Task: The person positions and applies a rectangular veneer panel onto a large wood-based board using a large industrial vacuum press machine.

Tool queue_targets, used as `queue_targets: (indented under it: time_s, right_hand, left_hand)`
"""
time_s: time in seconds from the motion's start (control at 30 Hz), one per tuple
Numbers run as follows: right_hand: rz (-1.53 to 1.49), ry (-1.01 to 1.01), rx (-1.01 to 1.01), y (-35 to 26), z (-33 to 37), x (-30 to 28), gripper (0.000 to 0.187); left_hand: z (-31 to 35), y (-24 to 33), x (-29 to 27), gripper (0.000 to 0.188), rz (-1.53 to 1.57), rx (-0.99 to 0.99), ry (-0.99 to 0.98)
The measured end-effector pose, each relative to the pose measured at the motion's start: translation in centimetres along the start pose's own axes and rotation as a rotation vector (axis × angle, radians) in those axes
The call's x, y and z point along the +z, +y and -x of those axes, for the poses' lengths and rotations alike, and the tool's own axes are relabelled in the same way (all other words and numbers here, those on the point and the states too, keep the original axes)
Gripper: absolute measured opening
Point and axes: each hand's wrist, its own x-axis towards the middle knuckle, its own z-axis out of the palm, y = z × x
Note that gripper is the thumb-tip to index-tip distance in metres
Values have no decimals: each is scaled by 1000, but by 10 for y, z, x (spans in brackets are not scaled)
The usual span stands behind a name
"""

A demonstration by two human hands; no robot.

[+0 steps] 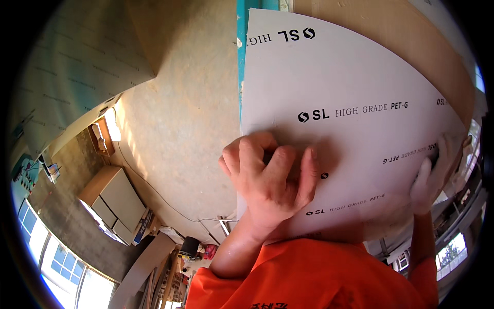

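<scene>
A large white film-faced panel (350,67) with dark printed marks fills the right half of the view, in front of my body. My left hand (267,180) is over the panel's left edge, its fingers bent inward and the thumb raised to the right. Its fingertips are hidden, so whatever they may pinch does not show. Far to the right, my right hand (429,177) is at the panel's right side, fingers bent around the edge. That hand looks pale and slightly smeared.
Brown board (442,56) lies beneath the panel, beside a turquoise edge (242,56). Beyond the bare concrete floor (180,98) stand a white-fronted cabinet (121,203) and a printed sheet stack (77,67). A cable (149,183) crosses the floor; long boards (141,262) lean at lower left.
</scene>
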Motion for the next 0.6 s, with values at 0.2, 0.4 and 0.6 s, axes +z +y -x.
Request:
queue_targets:
  time_s: [0.2, 0.4, 0.6]
  right_hand:
    - [-25, -6, 108, -15, -4, -1, 51]
    - [-78, 90, 67, -4, 5, 15, 50]
    - [33, 174, -12, 19, 10, 23, 51]
  left_hand:
    - [6, 18, 3, 68, -211, 464, -232]
    - [153, -75, -6, 73, -228, 306, -547]
    - [204, -186, -121, 69, -455, -542, 128]
